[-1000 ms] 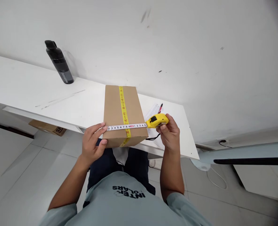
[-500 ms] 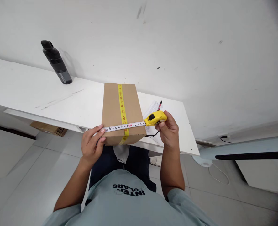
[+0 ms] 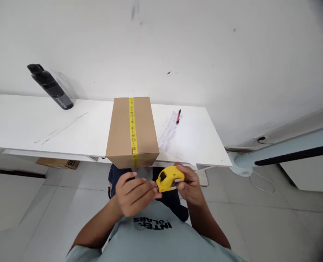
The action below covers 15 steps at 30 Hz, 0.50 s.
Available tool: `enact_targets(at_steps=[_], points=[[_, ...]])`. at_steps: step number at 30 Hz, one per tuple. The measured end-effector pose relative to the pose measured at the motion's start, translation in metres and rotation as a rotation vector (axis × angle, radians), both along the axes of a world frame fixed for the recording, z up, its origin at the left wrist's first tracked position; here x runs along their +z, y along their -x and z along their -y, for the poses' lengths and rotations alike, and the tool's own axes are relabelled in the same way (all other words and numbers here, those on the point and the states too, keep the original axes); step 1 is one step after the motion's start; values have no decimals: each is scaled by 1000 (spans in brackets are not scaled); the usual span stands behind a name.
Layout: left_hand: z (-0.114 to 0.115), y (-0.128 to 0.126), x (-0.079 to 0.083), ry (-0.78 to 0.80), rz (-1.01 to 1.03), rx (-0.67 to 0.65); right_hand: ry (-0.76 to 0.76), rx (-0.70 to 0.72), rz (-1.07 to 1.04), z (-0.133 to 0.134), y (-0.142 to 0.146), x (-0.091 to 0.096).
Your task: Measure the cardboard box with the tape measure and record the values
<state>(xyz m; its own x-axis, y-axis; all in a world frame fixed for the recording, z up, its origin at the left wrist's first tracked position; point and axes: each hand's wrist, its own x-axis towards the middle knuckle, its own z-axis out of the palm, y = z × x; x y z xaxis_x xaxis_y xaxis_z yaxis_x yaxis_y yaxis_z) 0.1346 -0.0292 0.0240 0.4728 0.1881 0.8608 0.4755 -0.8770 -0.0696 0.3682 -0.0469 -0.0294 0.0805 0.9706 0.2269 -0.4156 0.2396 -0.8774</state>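
In my right hand (image 3: pixel 190 183) is a yellow tape measure (image 3: pixel 170 178) with a black button, held by the case in front of my shirt. My left hand (image 3: pixel 136 193) meets the case at its mouth, thumb and fingertips closed together there; the blade's end is hidden by them. No length of blade shows outside the case. Beyond my hands a brown cardboard box (image 3: pixel 120 127) rests on the white table, a yellow printed strip of packing tape (image 3: pixel 133 123) running down its top and over the near side. Neither hand touches the box.
Right of the box, a handwritten sheet of paper (image 3: pixel 168 133) and a red-and-black pen (image 3: pixel 178 116) lie on the white table (image 3: pixel 196 142). A black bottle (image 3: pixel 52 87) stands at the left by the wall. Under the table is another cardboard box (image 3: pixel 57 163).
The blade lay stretched across the box's top; now it is back in the case. Both hands and the tape measure have come off the box, toward my body.
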Motion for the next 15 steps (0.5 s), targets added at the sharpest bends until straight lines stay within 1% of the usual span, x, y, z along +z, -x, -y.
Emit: enact_targets(at_steps=[2,3,5,6,8,10,12,14,15], points=[[-7,-19,-14,40,33,-100,209,17,-122,10,6,-11],[-11,-26,-23,68,54,-132,282,29,-178,13,7,-16],[-21,-38,-41,157,78,-148,364,44,-258,16,5,-24],[-26,-43,-51,226,80,-147,384,47,-285,17,4,-28],[-34,-54,-70,421,57,-171,402,74,-321,16,3,-35],[-39,-63,-90,646,33,-252,393,126,-330,14,5,-43],[-43,-72,-104,840,96,-338,357,159,-292,7,6,-49],[-49,-79,-111,991,174,-387,292,136,-161,-5,-1,-51],[-55,-82,-110,1037,180,-398,250,69,-85,-14,-8,-50]])
